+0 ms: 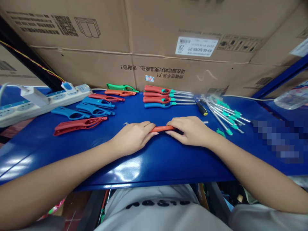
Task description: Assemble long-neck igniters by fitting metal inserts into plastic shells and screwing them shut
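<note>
My left hand [134, 136] and my right hand [190, 130] grip opposite ends of an orange-red lighter piece [161, 128] above the blue table [154, 170]. A short metal tip shows just beyond my right hand. Behind my hands lies a stack of red lighters [156, 90] with metal tubes, a blue lighter [157, 105] in front of them. To the left are blue casings [71, 113], a red casing [79, 125], an orange casing [120, 92] and a green casing [121, 87]. Several metal tubes with green ends [223, 117] lie at the right.
A screwdriver [202, 108] with a black and yellow handle lies between the lighters and tubes. A white power strip [45, 102] with plugs runs along the left. Cardboard [154, 41] stands behind the table. A clear plastic bottle [291, 98] is at the far right.
</note>
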`<control>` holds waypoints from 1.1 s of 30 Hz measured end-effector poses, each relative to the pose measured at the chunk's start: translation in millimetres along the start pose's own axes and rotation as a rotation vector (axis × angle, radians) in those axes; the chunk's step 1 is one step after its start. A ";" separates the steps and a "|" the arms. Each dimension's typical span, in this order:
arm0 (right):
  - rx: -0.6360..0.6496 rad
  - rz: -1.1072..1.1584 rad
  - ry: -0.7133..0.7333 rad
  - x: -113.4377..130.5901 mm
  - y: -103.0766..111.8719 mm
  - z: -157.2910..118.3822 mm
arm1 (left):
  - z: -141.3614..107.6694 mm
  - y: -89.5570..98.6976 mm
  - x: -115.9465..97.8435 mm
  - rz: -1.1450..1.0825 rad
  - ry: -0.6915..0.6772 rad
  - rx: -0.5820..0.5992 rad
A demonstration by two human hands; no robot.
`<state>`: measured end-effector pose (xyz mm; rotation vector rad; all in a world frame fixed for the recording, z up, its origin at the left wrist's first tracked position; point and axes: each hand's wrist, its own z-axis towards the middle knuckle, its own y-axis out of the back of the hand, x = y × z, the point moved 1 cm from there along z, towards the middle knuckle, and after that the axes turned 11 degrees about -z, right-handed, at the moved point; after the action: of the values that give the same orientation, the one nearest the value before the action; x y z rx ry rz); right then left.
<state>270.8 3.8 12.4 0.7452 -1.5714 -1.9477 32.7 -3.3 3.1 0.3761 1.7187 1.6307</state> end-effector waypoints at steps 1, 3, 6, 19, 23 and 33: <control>0.022 -0.006 -0.005 -3.8 0.0 -0.2 | 0.6 0.4 1.7 0.007 0.004 -0.002; 0.048 -0.009 0.000 -9.8 -1.3 -0.5 | 1.4 1.6 3.8 0.011 0.008 -0.003; 0.052 -0.053 0.015 -12.9 -5.1 -0.8 | 1.0 5.0 3.7 0.015 0.005 0.009; 0.031 -0.108 0.055 9.3 -9.3 3.0 | -1.4 1.8 -5.8 0.113 -0.080 -0.002; 0.058 -0.142 0.038 -2.7 -6.2 4.6 | 0.5 5.4 -0.7 0.084 -0.065 -0.006; 0.020 -0.098 0.022 -17.1 -6.2 2.3 | 1.8 10.2 3.9 0.100 -0.034 0.001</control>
<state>280.9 18.5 8.3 0.8638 -1.5704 -1.9888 28.4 2.1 11.7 0.4944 1.6994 1.6847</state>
